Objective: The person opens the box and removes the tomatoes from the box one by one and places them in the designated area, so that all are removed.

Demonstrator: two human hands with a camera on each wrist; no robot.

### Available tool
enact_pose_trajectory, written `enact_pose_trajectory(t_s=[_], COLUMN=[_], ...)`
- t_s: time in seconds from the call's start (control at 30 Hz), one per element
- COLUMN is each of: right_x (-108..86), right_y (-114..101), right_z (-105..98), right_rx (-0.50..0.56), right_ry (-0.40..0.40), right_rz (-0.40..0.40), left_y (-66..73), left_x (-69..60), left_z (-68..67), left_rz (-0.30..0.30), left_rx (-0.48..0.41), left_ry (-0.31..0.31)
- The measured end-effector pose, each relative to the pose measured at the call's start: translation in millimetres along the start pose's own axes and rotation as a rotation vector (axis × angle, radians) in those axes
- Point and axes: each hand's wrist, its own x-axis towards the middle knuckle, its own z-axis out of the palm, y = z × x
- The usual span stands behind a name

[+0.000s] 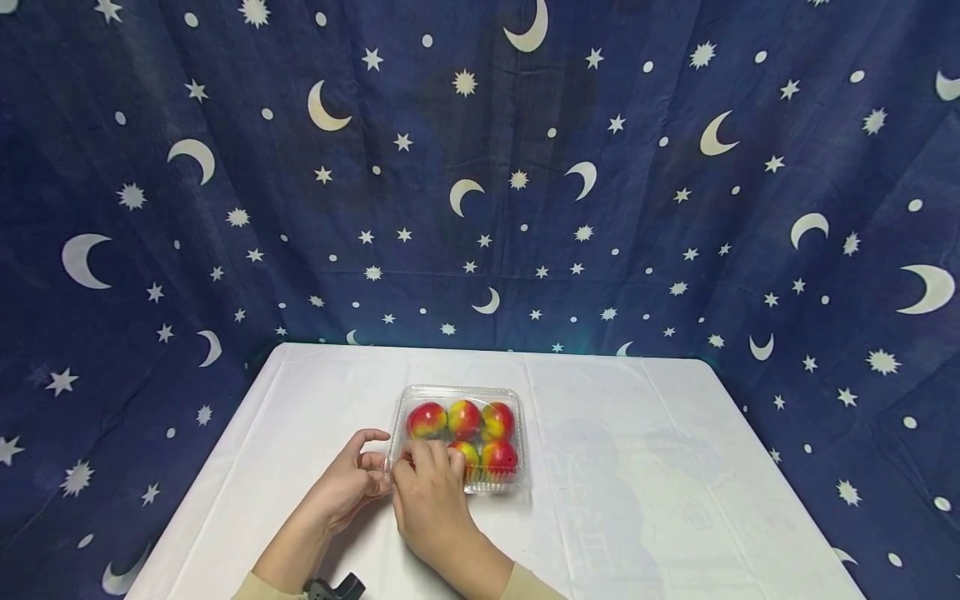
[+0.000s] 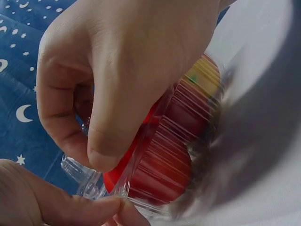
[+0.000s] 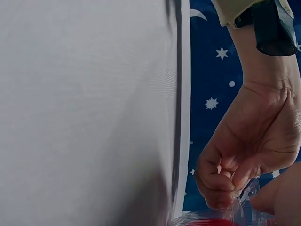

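A clear plastic container (image 1: 522, 450) holds several red and yellow fruits (image 1: 464, 419) under its transparent lid. At its near left corner the left hand (image 1: 337, 492) pinches the plastic edge between thumb and finger, as the left wrist view shows at the hand (image 2: 51, 202). Bent over the same corner, the right hand (image 1: 435, 508) has its fingers curled at the container's rim, its thumb against the plastic. Red fruit (image 2: 162, 169) shows through the ribbed side wall. In the right wrist view, the left hand (image 3: 249, 141) grips the clear edge beside part of the right hand (image 3: 282, 195).
The container rests on a white-covered table (image 1: 660, 483). A dark blue curtain (image 1: 420, 208) with moons and stars surrounds the table's back and sides. A black device (image 1: 337, 587) is by the left sleeve at the bottom of the head view.
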Motion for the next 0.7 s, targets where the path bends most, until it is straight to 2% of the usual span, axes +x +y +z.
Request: enact_pose_trajectory(t_s=[0.27,0.5,0.7], right_x=[-0.2,-0.1,-0.9], right_y=[0.8,0.5,0.4], right_z=[-1.6,-3.7,-2.7], right_rx=[0.005,0.027,0.027], right_ry=[0.023,0.003,0.024], right_rz=[-0.001,0.01,0.009], left_y=[0.1,-0.2,-1.1], left_x=[1.2,0.3,-0.7], left_z=[-0.8,-1.1,-1.3], left_rz=[0.0,-0.007,-0.01], left_rx=[-0.018,-0.02,-0.007], left_ry=[-0.024,-0.02,-0.006])
